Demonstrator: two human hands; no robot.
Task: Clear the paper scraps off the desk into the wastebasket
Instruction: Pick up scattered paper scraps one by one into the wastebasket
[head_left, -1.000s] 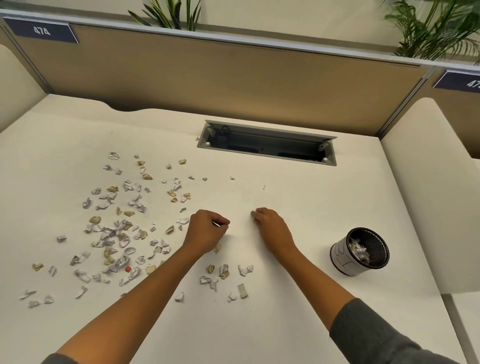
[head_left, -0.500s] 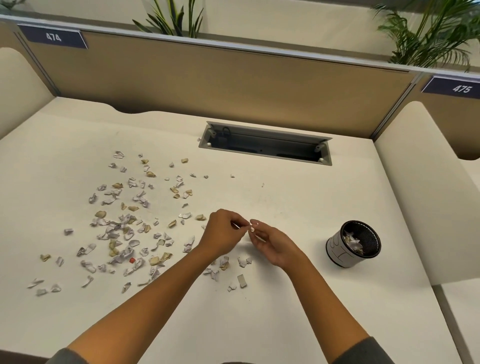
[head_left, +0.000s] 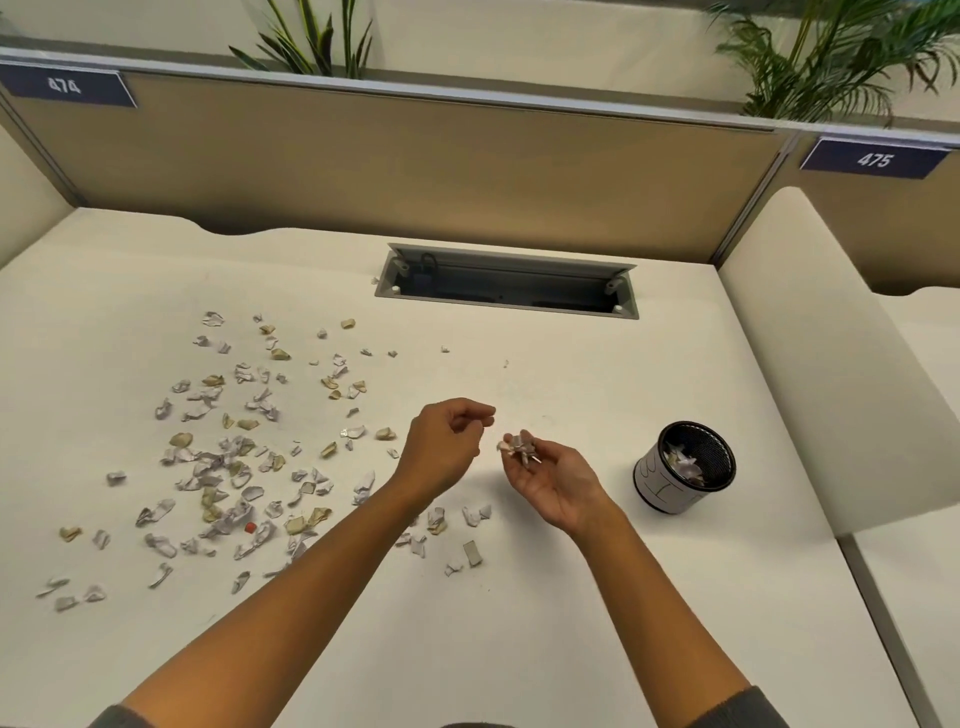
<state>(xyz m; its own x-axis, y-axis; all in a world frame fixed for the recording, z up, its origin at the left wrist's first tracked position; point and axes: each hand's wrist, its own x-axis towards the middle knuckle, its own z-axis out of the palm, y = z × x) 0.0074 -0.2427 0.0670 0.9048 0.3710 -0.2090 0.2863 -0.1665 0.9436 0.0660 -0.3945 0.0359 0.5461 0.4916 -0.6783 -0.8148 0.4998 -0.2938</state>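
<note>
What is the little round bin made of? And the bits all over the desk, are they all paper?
The wastebasket looks like black metal mesh inside, going by the fine dotted rim, with a pale wrap around its outside; that wrap could be paper or plastic. The scraps on the desk look like crumpled paper, white and tan, matte with creases. The small red bit among them looks harder, maybe plastic, but it is too small to tell.

Paper scraps (head_left: 228, 457) lie scattered across the left half of the desk (head_left: 571, 623), with the wastebasket (head_left: 683, 467) standing to the right, more scraps inside it. Between them, both hands hover above the desk, the left hand (head_left: 441, 449) just beside the right hand (head_left: 550, 478), which holds a few scraps. A cable tray (head_left: 506, 286) sits behind, before the partition (head_left: 415, 166)
</note>
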